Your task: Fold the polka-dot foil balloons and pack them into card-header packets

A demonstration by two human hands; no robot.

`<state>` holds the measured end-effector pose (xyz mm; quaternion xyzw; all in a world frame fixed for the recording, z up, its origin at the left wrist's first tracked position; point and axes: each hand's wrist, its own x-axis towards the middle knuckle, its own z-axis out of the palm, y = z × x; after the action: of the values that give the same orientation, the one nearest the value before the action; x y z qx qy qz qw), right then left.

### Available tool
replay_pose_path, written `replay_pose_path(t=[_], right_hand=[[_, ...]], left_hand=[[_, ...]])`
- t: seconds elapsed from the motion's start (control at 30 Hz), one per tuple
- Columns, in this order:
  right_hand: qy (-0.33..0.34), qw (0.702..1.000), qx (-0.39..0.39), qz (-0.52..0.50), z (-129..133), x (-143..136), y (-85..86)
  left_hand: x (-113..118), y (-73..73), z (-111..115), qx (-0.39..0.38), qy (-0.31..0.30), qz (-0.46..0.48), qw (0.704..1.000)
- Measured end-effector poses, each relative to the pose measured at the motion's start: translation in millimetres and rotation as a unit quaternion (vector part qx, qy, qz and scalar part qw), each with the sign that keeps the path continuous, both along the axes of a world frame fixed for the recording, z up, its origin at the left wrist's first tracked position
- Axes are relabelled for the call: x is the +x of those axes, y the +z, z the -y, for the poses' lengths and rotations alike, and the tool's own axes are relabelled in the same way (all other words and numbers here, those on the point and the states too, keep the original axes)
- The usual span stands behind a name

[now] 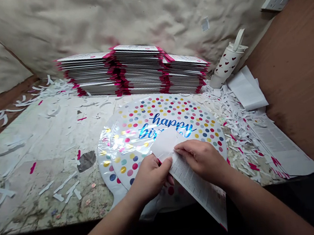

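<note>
A white printed paper packet (197, 189) slants over the table's front edge, its pale upper end near the middle. My left hand (153, 174) is closed on its left edge, thumb on top. With fingers pinched together, my right hand (201, 158) grips the packet near its upper end; whether a small piece is between the fingertips cannot be made out. Under both hands lie flat, shiny round foil balloons (126, 127) with coloured dots and blue "happy" lettering. The packet and hands cover part of the lettering.
Stacks of flat packets with pink edges (139, 68) stand along the back. A white tumbler with hearts (227, 66) leans at the back right. Paper scraps (237, 137) and printed sheets (279, 144) lie on the right. More strips (64, 187) litter the table's left side.
</note>
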<state>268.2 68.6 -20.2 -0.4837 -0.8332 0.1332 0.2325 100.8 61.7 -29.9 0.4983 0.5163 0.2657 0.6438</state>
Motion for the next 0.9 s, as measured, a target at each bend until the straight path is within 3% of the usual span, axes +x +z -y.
replay_pose_path(t=[0.2, 0.3, 0.4, 0.5, 0.53, 0.6, 0.67, 0.7, 0.77, 0.83, 0.9], right_hand=[[0.042, 0.973, 0.085, 0.208, 7, -16, 12.9], [0.036, 0.965, 0.128, 0.226, 2, -16, 14.8], [-0.077, 0.965, 0.139, 0.210, -16, 20, 16.6], [-0.269, 0.932, 0.141, 0.196, -29, 65, 20.9], [-0.304, 0.927, 0.126, 0.181, -28, 73, 21.9], [-0.245, 0.956, 0.074, 0.143, -17, 69, 21.1], [-0.072, 0.992, 0.027, 0.104, -3, 45, 16.5], [-0.017, 0.996, 0.028, 0.089, 2, 31, 13.5], [0.014, 0.997, 0.065, 0.048, 4, 9, 8.1], [0.036, 0.993, 0.108, -0.013, -4, 3, 4.4], [0.077, 0.985, 0.138, -0.073, -14, 9, -0.1]], left_hand=[[2, -1.9, -1, 0.063, -0.025, -0.026, 0.997], [3, 2.3, -2, 0.060, -0.032, -0.023, 0.997], [-2, 4.9, -4, 0.028, -0.013, -0.011, 0.999], [-8, 2.5, -7, 0.027, 0.021, -0.019, 0.999], [-9, 1.4, -8, 0.029, 0.034, -0.022, 0.999], [-8, 0.5, -8, 0.029, 0.050, -0.022, 0.998], [-7, 2.9, -6, 0.046, 0.035, -0.012, 0.998], [-8, 5.1, -6, 0.072, 0.015, -0.009, 0.997], [-16, 10.2, -8, 0.186, 0.021, -0.038, 0.982], [-31, 13.6, -15, 0.365, 0.092, -0.120, 0.919], [-50, 11.9, -24, 0.524, 0.107, -0.209, 0.819]])
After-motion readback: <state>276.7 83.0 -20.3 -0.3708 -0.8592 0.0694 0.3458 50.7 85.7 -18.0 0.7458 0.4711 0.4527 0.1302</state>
